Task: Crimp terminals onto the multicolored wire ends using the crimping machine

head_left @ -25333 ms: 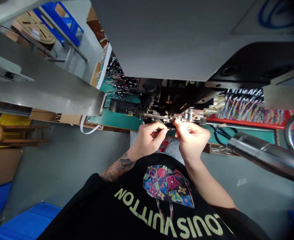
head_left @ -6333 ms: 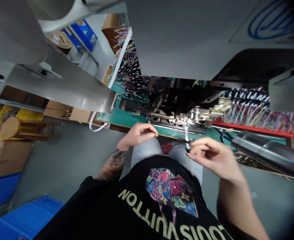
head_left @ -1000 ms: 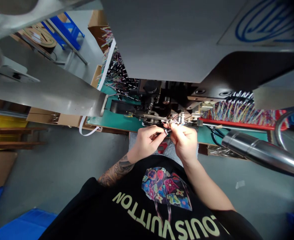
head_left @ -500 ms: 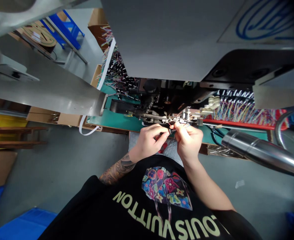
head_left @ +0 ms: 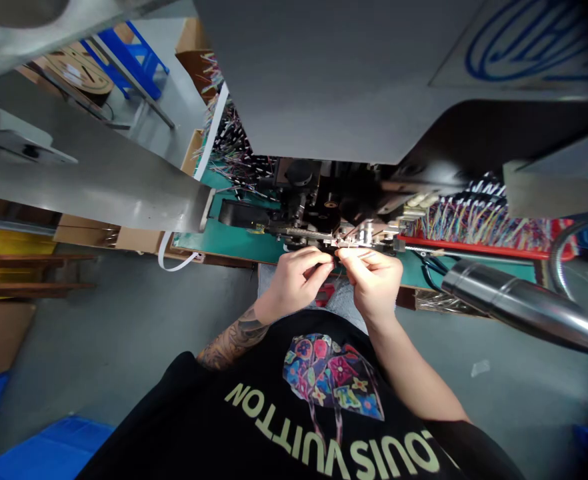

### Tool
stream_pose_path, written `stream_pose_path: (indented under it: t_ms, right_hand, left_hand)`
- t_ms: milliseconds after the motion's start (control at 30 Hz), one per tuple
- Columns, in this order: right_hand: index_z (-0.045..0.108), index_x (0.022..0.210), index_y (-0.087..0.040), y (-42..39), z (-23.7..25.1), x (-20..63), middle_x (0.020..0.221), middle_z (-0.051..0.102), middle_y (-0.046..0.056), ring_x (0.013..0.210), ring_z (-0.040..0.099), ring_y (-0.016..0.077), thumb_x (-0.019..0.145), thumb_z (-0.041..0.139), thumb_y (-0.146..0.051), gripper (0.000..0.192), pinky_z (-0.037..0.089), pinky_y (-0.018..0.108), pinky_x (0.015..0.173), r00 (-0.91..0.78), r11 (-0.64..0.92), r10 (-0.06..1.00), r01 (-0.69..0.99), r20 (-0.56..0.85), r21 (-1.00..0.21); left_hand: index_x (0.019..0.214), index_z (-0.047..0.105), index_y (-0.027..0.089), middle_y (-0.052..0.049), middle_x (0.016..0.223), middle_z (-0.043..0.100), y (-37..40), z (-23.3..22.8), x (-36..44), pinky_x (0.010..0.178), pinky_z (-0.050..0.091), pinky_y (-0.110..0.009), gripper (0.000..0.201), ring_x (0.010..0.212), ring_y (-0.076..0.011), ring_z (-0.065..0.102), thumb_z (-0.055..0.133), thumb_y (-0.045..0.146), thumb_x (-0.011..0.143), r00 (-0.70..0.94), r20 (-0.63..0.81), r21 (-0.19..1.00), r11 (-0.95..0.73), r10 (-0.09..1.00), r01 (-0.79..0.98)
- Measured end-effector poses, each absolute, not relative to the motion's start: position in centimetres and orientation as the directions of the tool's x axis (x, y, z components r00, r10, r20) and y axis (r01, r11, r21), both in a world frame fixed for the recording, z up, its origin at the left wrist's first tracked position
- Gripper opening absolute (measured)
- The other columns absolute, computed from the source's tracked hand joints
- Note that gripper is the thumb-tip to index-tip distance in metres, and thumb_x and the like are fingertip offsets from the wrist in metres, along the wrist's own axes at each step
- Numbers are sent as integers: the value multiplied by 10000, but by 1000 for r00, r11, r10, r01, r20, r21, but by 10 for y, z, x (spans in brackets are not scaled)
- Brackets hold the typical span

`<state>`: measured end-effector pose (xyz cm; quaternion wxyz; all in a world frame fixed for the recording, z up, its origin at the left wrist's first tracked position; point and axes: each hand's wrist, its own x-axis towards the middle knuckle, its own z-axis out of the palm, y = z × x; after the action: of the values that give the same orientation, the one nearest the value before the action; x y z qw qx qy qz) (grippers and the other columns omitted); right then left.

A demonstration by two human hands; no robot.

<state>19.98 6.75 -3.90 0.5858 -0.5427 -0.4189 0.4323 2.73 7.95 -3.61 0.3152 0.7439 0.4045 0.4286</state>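
1. Two hands at the press die: your left hand [head_left: 294, 280] and right hand [head_left: 374, 280] meet fingertip to fingertip just in front of the die [head_left: 344, 237], at the counter [head_left: 234, 240] edge.
2. Grip, left: thumb & forefinger pressed together on a small dark part w/ wire [head_left: 335, 256]. Grip, right: fingers pinched on the same wire's other end. The part is too small to tell more.
3. Risk 1, pinch: your fingertips sit just beside the die under the press head [head_left: 324, 80]. If it cycles w/ fingers that near, they could get caught, I'd judge.
4. Risk 2, mis-seat: the wire end is thin and held by tips only. Any tilt going in and the crimp likely lands off the strand.
5. Risk 3, snag: loose wire bundles [head_left: 474, 223] in the red tray [head_left: 474, 250] lie near your right wrist; a sweep back could drag some out.
6. Risk 4, bump: the steel tube [head_left: 519, 310] slants close by your right forearm.
7. Writing: shirt [head_left: 324, 413] print reads "LOUIS VUITTON", upside down from this view, w/ a flowered graphic above. A blue looped logo [head_left: 524, 40] on the press head can't be read.
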Motion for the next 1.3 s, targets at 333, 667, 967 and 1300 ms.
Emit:
stream_pose_path:
  t_ms: [333,667,967,1300]
  right_hand:
    - [555,530,-212,69,-38,197,503,453,-48,527,400,104,983,856,-411,579,447,297,574,383,27,923,-26,15,-999]
    - [701,586,-209,68,-36,196,500,490,-37,495,385,103,972,875,-440,483,333,295,508,391,-5,920,-14,-10,-1000]
    - [868,833,-190,64,-49,207,488,506,-61,443,350,79,973,899,-500,342,319,263,472,75,-78,993,-193,-94,-978]
    - [700,594,-211,64,-45,200,533,558,-22,502,449,116,994,856,-434,484,445,315,583,318,-26,946,-116,-62,-993]
  left_hand:
    - [1057,780,177,-56,967,830,76,-36,31,793,626,-293,143,852,-167,780,660,156,1132,307,417,763,-513,856,393]
    - [1087,779,171,-62,993,839,76,-38,30,785,623,-293,143,850,-163,781,649,155,1144,314,439,735,-538,842,412]
    - [856,688,179,-18,777,753,78,-29,20,653,510,-265,316,670,-129,669,621,254,1155,421,172,938,-278,891,206]
    - [1001,745,192,4,788,728,75,-32,28,658,477,-280,200,659,-128,631,637,272,1150,344,234,901,-336,910,276]
